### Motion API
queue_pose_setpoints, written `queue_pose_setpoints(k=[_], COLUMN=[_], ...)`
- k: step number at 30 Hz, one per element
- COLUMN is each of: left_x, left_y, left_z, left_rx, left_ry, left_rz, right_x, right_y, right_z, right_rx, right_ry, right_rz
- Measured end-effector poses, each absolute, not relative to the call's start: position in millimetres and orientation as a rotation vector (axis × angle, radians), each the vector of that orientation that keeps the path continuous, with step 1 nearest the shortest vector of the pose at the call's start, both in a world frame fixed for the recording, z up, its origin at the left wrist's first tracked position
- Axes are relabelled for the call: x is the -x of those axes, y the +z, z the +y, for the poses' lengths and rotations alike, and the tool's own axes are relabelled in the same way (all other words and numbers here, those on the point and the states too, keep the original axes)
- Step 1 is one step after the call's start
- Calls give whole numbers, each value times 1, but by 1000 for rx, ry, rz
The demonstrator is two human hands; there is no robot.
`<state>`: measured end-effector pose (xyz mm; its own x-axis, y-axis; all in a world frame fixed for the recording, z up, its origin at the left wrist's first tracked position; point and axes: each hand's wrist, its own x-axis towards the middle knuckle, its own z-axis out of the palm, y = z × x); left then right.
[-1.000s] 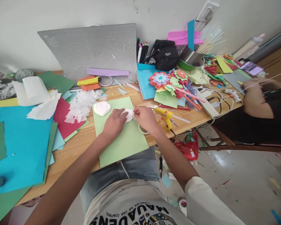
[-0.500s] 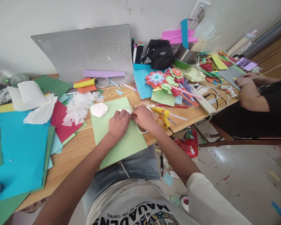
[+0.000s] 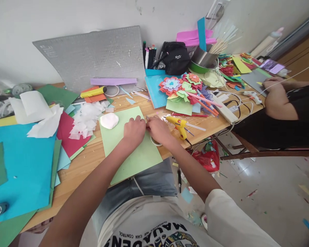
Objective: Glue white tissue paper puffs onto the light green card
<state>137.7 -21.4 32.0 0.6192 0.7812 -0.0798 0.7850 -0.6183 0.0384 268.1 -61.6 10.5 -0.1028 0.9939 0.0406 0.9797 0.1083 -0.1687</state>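
Note:
My left hand [image 3: 135, 130] is closed above the right part of a light green sheet of paper [image 3: 131, 164], its fingers curled inward. Close beside it, at the sheet's right edge, my right hand [image 3: 158, 129] is also closed, fingertips almost meeting the left ones. Whatever the two hands pinch is hidden behind the fingers. On the sheet's upper left lies a rounded white piece [image 3: 109, 120], apart from both hands. A roll of tape [image 3: 155, 141] is partly covered by my right hand. Just right of that hand lies a yellow glue gun [image 3: 179, 126].
White tissue pieces [image 3: 86, 116] and blue paper [image 3: 23, 164] cover the left. Paper flowers [image 3: 171, 85] lie behind my hands, before a black pouch [image 3: 176, 56]. A grey cutting mat [image 3: 92, 58] leans on the wall. A power strip [image 3: 225, 111] separates me from another person's arm [image 3: 279, 103].
My left hand has turned and moved slightly right and up, closer to my right hand. The white bit that showed behind its fingers is now hidden. The view has shifted slightly.

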Motion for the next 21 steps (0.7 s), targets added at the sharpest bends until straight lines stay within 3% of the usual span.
queue_pose_setpoints(k=[8,21], left_x=[-146,-99], left_y=[43,3], left_z=[-17,-4], left_rx=[-2667,-2846], left_ry=[-220,214], left_rz=[1408,1086], right_x=[-270,-277], right_y=[12,14], right_z=[-76,-72], right_rx=[1993,1911], right_ry=[162,201], right_rz=[-2218,-2212])
